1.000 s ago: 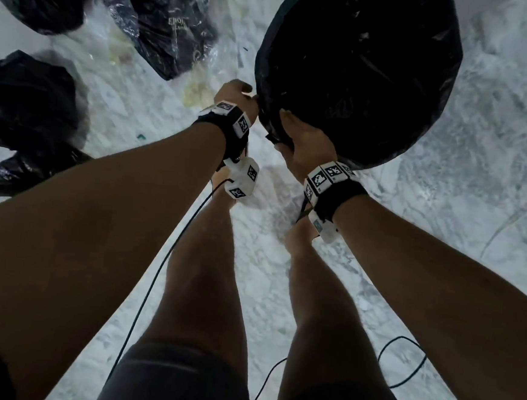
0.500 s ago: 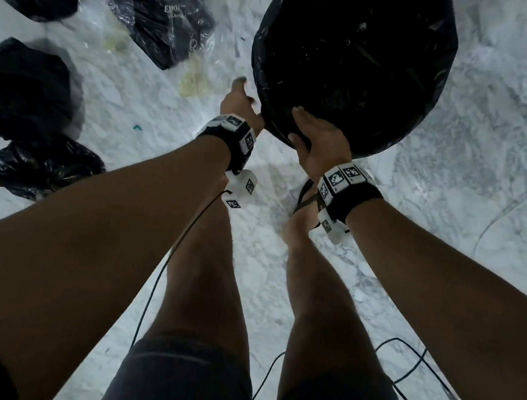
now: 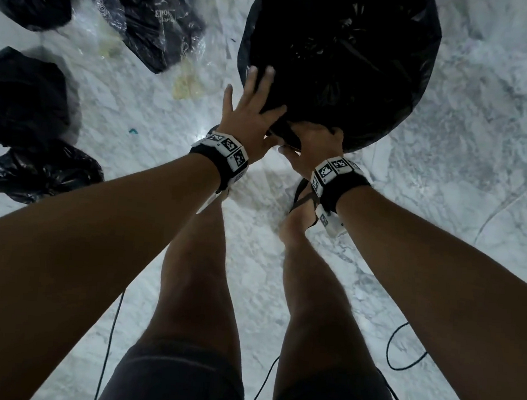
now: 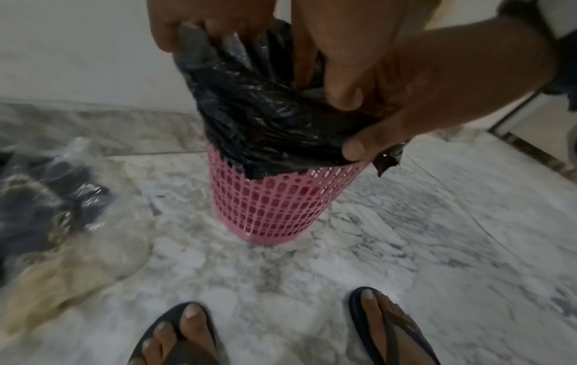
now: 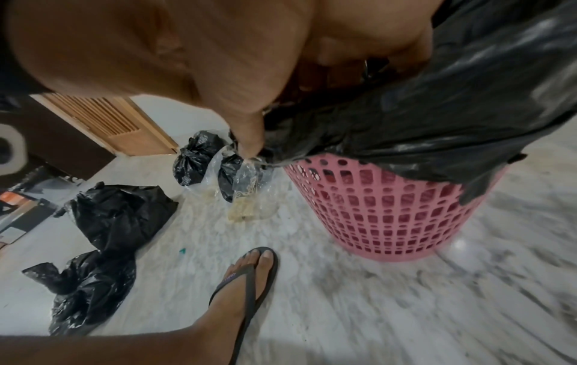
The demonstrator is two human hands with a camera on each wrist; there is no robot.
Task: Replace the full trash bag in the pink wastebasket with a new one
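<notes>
The pink lattice wastebasket (image 4: 274, 205) (image 5: 390, 210) stands on the marble floor right in front of my feet. A black trash bag (image 3: 346, 48) (image 4: 265, 118) (image 5: 437, 111) lines it, with its edge folded down over the rim. My left hand (image 3: 250, 110) lies on the near left of the bag's top with fingers spread and straight. My right hand (image 3: 314, 144) (image 4: 406, 86) (image 5: 218, 61) pinches the bag's folded edge at the near rim, thumb outside. The inside of the basket is hidden.
Several tied black bags (image 3: 21, 95) (image 5: 118, 212) lie on the floor to the left, next to a clear plastic bag with dark contents (image 3: 156, 24). Thin black cables (image 3: 402, 346) trail beside my legs. A wall runs behind the basket; a wooden louvred door (image 5: 103, 123) stands at the left.
My left hand has moved right from the rim and now lies spread on the bag. My right hand, flat against the bag before, has curled onto its edge.
</notes>
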